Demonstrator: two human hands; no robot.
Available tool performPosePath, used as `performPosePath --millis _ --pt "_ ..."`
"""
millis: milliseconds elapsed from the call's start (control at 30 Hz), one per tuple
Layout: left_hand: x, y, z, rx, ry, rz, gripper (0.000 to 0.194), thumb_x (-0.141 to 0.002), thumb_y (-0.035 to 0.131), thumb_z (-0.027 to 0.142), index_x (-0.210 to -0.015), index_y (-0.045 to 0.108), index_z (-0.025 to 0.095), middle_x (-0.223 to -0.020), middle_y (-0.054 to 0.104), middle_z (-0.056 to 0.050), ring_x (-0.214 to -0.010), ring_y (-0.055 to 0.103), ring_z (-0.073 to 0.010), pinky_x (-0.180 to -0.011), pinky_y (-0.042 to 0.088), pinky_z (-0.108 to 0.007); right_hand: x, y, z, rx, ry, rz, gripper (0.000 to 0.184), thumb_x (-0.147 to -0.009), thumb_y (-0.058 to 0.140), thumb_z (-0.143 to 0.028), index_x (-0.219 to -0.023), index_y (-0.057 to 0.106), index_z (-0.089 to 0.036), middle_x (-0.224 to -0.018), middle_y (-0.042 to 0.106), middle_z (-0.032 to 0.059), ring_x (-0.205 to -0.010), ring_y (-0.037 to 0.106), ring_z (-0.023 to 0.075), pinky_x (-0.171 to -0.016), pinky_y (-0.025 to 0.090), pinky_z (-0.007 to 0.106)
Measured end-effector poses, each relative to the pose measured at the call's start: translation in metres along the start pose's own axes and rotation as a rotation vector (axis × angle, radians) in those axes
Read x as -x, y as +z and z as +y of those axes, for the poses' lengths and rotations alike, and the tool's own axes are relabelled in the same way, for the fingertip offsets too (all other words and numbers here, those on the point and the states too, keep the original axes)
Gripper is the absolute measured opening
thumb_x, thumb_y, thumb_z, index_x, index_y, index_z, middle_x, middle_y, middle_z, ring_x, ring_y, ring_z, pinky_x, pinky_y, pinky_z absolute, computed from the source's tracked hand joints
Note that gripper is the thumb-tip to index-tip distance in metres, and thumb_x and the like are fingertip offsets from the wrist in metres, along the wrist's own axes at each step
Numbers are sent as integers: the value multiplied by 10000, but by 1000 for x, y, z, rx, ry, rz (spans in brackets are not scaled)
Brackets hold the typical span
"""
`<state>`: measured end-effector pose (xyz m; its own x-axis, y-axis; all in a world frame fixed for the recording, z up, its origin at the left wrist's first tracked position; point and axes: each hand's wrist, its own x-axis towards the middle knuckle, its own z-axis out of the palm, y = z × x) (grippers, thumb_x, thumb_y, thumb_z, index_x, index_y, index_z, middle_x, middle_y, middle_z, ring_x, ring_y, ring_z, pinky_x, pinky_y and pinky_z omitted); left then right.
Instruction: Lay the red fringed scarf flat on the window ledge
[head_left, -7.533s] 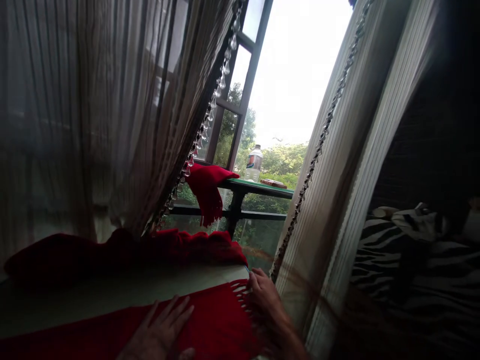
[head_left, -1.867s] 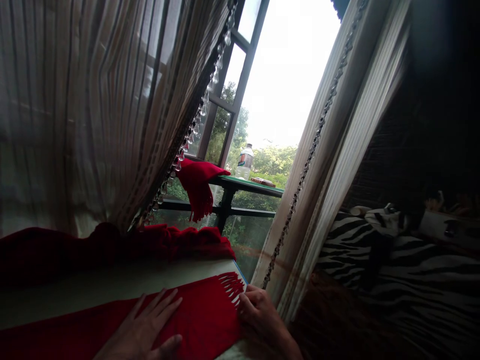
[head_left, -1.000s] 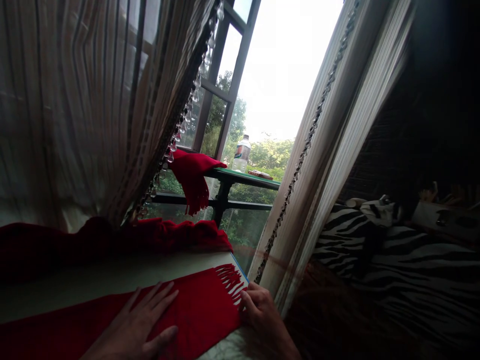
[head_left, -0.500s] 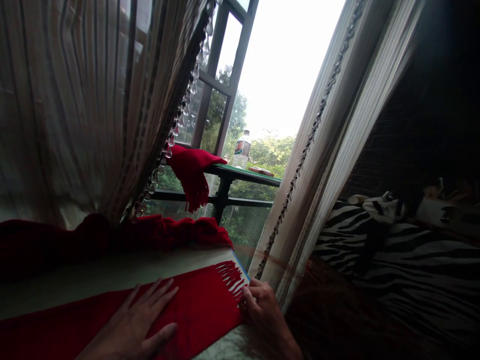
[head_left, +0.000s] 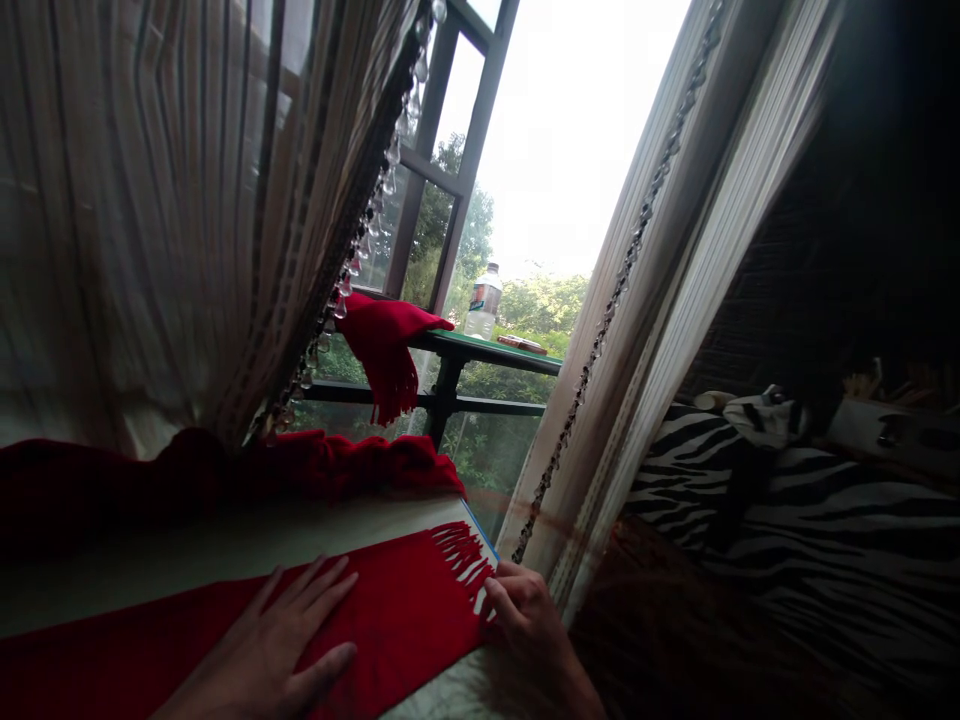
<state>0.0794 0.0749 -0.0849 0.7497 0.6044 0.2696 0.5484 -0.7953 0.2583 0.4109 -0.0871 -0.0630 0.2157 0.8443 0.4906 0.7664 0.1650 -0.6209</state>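
A red fringed scarf (head_left: 390, 620) lies flat along the pale tabletop (head_left: 225, 555) in front of me. My left hand (head_left: 281, 640) rests flat on it with fingers spread. My right hand (head_left: 521, 610) sits at the scarf's fringed end by the table's right corner, its fingers curled on the tassels (head_left: 465, 560). A second red scarf (head_left: 337, 465) lies bunched along the table's far edge.
A third red scarf (head_left: 386, 345) hangs over a green balcony ledge (head_left: 495, 352) beside a plastic bottle (head_left: 482, 302). Sheer beaded curtains (head_left: 187, 220) hang left and right of the open window. A zebra-print cover (head_left: 787, 520) lies to the right.
My hands have stayed on the scarf; the right fingers shifted slightly along the fringe. The view has drifted a little to the right and down.
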Motion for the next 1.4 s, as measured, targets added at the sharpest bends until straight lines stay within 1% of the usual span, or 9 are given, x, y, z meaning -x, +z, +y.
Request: performPosePath --millis 167,300,400,667,867,967,1067,1200,1400 --pt "-1 7 -1 18 -1 -18 714 -994 560 733 -1611 443 393 -1687 409 -20 -1574 391 -367 -1313 256 -621 0 0 3 61 35 1 568 -991 455 -339 -499 711 -220 -650 665 16 -665 666 173 -789 449 345" --pt "0 15 3 -19 -40 85 697 -987 588 718 -1595 482 393 -1678 436 -21 -1569 407 -362 -1314 235 -627 1 0 6 80 49 10 568 -997 425 -371 -538 725 -222 -682 682 22 -715 686 183 -756 449 325" --pt "1 17 3 -17 -34 60 691 -987 580 727 -1595 478 416 -1678 436 -5 -1567 410 -357 -1309 255 -615 1 2 7 112 63 10 575 -992 432 -361 -485 665 -223 -638 649 5 -639 646 160 -741 443 319" --pt "0 13 9 -37 -58 77 690 -983 580 731 -1589 489 413 -1667 455 -4 -1569 408 -354 -1311 242 -628 -2 -5 22 212 222 325 562 -986 498 -403 -489 682 -214 -570 502 3 -553 551 154 -610 356 304" --pt "-1 5 9 3 -49 14 693 -991 583 704 -1597 473 387 -1681 420 -20 -1575 389 -371 -1308 231 -664 -1 -2 3 38 56 102 552 -1033 447 -524 -742 843 -272 -768 669 25 -734 683 196 -720 507 313" --pt "-2 -3 12 11 -49 -15 706 -995 565 714 -1603 465 370 -1684 411 -38 -1578 378 -379 -1301 244 -678 -1 1 -1 29 47 11 531 -1038 449 -506 -750 833 -279 -863 716 35 -820 709 201 -790 521 318" --pt "0 -11 12 48 -29 -79 724 -996 536 745 -1611 446 373 -1696 383 -44 -1584 360 -384 -1302 246 -676 -2 0 5 88 140 102 563 -1036 455 -492 -639 771 -250 -769 642 27 -715 656 196 -729 475 333" --pt "3 -12 12 59 -15 -54 712 -1007 550 717 -1619 433 372 -1702 373 -45 -1587 359 -371 -1311 253 -644 -3 -5 11 136 217 245 589 -1043 412 -495 -630 735 -227 -722 560 18 -683 616 201 -712 432 350" --pt "-1 -6 11 17 -48 -46 675 -1007 576 666 -1608 454 384 -1692 397 -27 -1587 362 -363 -1312 228 -669 -2 -4 3 94 151 147 620 -1039 394 -578 -671 766 -246 -754 600 10 -722 651 183 -725 474 309"
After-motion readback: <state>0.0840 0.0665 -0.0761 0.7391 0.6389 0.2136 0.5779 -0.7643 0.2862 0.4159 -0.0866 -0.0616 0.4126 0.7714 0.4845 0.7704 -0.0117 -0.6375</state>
